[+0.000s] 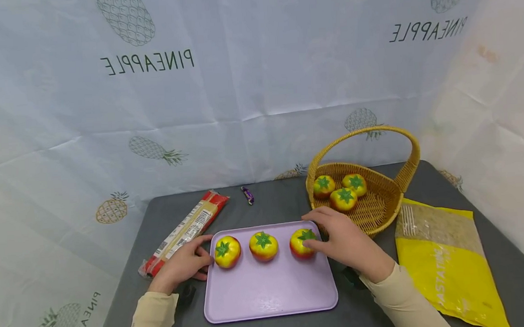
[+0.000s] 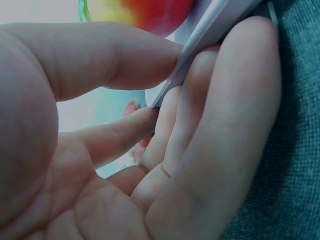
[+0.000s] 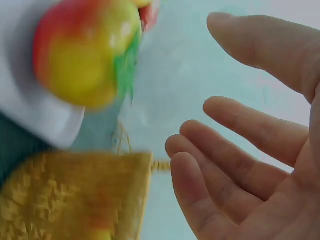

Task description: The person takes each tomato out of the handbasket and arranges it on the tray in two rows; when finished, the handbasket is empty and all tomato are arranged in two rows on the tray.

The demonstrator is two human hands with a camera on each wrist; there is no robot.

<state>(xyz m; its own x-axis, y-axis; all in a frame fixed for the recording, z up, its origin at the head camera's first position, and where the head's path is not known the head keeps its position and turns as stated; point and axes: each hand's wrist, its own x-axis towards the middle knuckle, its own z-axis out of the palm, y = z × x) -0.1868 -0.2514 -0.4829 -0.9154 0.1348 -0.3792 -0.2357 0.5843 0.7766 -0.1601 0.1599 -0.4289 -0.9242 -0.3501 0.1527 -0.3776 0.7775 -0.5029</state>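
A lilac tray point(image 1: 269, 288) lies on the dark table, with three red-and-yellow, persimmon-like fruits in a row along its far half. My left hand point(image 1: 184, 263) pinches the tray's left edge; in the left wrist view the thumb point(image 2: 135, 60) is on the rim and fingers are beneath it. Over the tray's far right corner is my right hand point(image 1: 345, 238), its fingers spread and nothing in its grasp. Its thumb overlaps the right fruit point(image 1: 299, 246) in the head view, but the right wrist view shows a gap between them. The left fruit point(image 1: 229, 255) and middle fruit point(image 1: 264, 251) sit apart.
A wicker basket point(image 1: 377, 211) with a tall handle holds three similar fruits behind my right hand. A yellow pasta bag point(image 1: 449, 277) lies at the right. A red-ended noodle packet point(image 1: 189, 228) is left of the tray, and a purple-wrapped sweet point(image 1: 248, 195) lies behind it.
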